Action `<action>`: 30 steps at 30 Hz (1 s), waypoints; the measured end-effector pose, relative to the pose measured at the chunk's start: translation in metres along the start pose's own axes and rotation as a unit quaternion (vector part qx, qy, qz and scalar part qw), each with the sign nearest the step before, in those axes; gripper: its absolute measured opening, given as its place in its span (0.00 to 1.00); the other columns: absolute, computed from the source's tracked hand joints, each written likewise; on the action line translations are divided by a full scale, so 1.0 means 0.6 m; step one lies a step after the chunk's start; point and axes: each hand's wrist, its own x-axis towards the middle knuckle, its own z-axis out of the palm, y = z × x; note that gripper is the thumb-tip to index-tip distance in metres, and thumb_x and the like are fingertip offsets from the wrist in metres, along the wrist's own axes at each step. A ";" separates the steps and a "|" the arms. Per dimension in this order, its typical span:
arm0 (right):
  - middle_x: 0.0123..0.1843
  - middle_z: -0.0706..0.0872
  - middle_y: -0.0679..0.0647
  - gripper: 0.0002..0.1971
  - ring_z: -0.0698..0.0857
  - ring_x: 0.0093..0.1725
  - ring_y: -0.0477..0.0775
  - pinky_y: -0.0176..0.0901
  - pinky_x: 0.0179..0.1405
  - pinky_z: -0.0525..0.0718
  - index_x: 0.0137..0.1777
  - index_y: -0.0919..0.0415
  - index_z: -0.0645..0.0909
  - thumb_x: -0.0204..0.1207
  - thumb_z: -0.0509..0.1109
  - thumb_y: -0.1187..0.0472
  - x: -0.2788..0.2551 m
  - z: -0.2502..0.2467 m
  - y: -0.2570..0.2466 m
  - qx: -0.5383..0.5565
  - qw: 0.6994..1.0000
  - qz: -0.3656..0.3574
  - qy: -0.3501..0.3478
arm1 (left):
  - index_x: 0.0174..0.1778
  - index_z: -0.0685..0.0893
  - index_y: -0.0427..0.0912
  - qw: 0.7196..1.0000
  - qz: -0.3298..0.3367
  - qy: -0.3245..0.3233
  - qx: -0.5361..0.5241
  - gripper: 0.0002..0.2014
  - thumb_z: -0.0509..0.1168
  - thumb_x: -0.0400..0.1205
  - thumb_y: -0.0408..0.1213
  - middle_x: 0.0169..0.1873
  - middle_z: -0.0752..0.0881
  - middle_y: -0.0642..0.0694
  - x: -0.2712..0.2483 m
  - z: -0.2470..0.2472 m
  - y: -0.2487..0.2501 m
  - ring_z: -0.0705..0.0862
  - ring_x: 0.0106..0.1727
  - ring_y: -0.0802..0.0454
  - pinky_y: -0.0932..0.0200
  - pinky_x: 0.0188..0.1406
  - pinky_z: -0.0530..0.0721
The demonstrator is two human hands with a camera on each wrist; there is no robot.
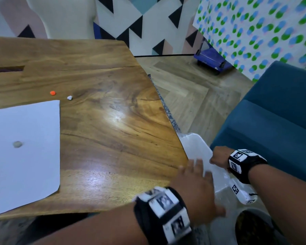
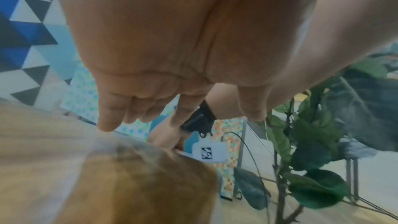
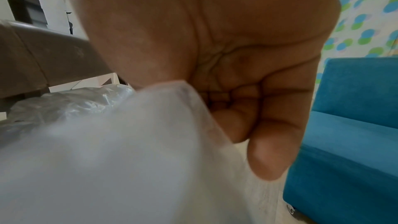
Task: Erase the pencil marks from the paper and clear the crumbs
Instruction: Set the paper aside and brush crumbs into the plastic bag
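A white sheet of paper [image 1: 25, 147] lies on the left of the wooden table [image 1: 104, 103], with a small grey lump [image 1: 17, 144] on it. An orange bit [image 1: 52, 93] and a white bit [image 1: 69, 97] sit on the wood just beyond the paper's far corner. Just off the table's right edge, my right hand [image 1: 217, 158] pinches the rim of a white plastic bag [image 1: 194, 144]; the right wrist view shows the fingers [image 3: 247, 125] curled round the bag's edge [image 3: 107, 159]. My left hand [image 1: 194, 175] reaches over the table's right corner, its fingers [image 2: 112, 117] straight above the bag's mouth.
A blue armchair [image 1: 272, 121] stands close on the right, behind the bag. A blue trolley [image 1: 212, 62] is on the wood floor further back. The left wrist view shows a leafy plant [image 2: 312, 159]. The table has a slot [image 1: 7, 69] at its far left.
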 end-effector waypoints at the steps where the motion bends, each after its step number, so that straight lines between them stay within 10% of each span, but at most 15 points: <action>1: 0.45 0.82 0.58 0.10 0.82 0.42 0.59 0.36 0.22 0.69 0.44 0.64 0.78 0.78 0.67 0.56 -0.001 -0.001 0.003 0.004 1.000 0.002 -0.001 | 0.90 0.48 0.41 0.999 -0.028 0.025 0.009 0.50 0.62 0.82 0.68 0.89 0.40 0.34 0.006 -0.014 -0.021 0.41 0.90 0.34 0.33 0.87 0.50; 6: 0.45 0.82 0.59 0.12 0.80 0.43 0.58 0.39 0.26 0.72 0.38 0.63 0.78 0.80 0.67 0.56 0.004 0.003 0.011 0.017 1.000 0.005 -0.003 | 0.90 0.46 0.39 0.983 -0.165 0.072 0.030 0.52 0.57 0.81 0.72 0.90 0.40 0.35 0.043 -0.064 -0.145 0.41 0.90 0.35 0.29 0.86 0.49; 14: 0.45 0.83 0.57 0.10 0.82 0.44 0.58 0.39 0.24 0.72 0.46 0.63 0.81 0.78 0.67 0.55 0.010 0.001 0.001 0.001 1.000 -0.003 -0.005 | 0.89 0.57 0.40 0.996 -0.022 0.056 0.058 0.51 0.57 0.79 0.75 0.90 0.49 0.37 0.081 -0.036 -0.096 0.47 0.90 0.38 0.30 0.86 0.51; 21: 0.47 0.86 0.57 0.10 0.83 0.43 0.57 0.36 0.23 0.70 0.46 0.62 0.81 0.78 0.68 0.54 0.020 0.008 0.004 0.021 1.000 -0.001 0.001 | 0.91 0.50 0.40 0.973 -0.191 0.124 0.026 0.50 0.56 0.81 0.71 0.90 0.44 0.38 0.103 -0.102 -0.181 0.45 0.90 0.36 0.31 0.86 0.53; 27: 0.45 0.84 0.57 0.14 0.83 0.43 0.57 0.36 0.22 0.70 0.51 0.66 0.85 0.79 0.68 0.54 0.024 0.004 0.005 0.018 1.000 0.000 -0.001 | 0.86 0.68 0.44 0.993 0.022 0.065 0.094 0.42 0.59 0.82 0.70 0.87 0.62 0.37 0.105 -0.090 -0.157 0.55 0.89 0.38 0.36 0.85 0.59; 30: 0.45 0.83 0.57 0.11 0.82 0.42 0.57 0.35 0.22 0.69 0.45 0.64 0.80 0.79 0.68 0.55 0.025 0.007 0.006 0.016 1.000 0.000 0.003 | 0.88 0.63 0.46 0.990 -0.033 0.122 0.066 0.41 0.59 0.84 0.67 0.89 0.55 0.37 0.112 -0.107 -0.166 0.51 0.90 0.38 0.35 0.86 0.57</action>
